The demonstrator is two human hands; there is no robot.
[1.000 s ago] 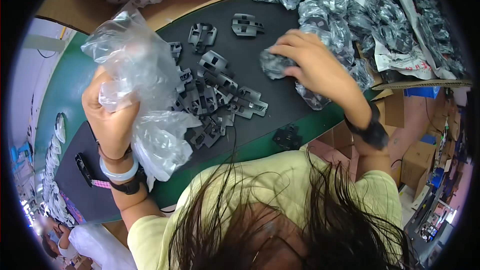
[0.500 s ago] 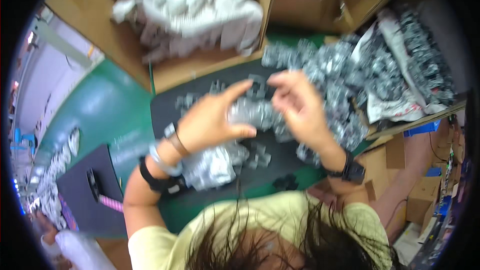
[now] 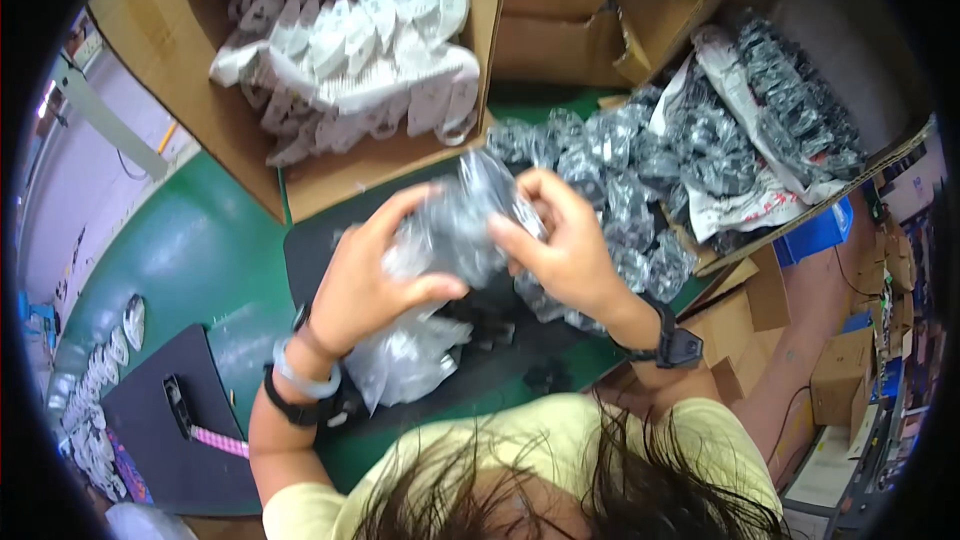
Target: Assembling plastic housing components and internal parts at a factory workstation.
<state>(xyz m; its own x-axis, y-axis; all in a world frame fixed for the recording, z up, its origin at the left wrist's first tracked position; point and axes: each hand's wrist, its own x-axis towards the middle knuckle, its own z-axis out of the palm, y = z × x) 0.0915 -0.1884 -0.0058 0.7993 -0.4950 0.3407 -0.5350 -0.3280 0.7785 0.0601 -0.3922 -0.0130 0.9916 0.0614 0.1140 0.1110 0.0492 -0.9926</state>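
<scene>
Between my two hands is a crinkled clear plastic bag (image 3: 455, 235), with something dark showing at its upper right side; motion blurs it, and I cannot make out what is inside. My left hand (image 3: 355, 280) curves round the bag's left side, its thumb toward me. From the right, my right hand (image 3: 567, 252) pinches the bag's edge between thumb and fingers. Below my left hand lie more clear bags (image 3: 405, 365) on the black mat (image 3: 315, 250). Small dark parts (image 3: 495, 328) rest beside them, partly hidden by my hands.
A cardboard box (image 3: 345, 190) of white curved pieces (image 3: 350, 40) stands at the far left. Bagged dark parts (image 3: 620, 170) heap up on the right, spilling from another open box (image 3: 870, 180). At left, a second black mat (image 3: 180, 450) carries a pink-checked strip (image 3: 220, 442).
My hands have come closer together and now hold a plastic bag between them; my right hand has moved left and down. The view has shifted slightly.
</scene>
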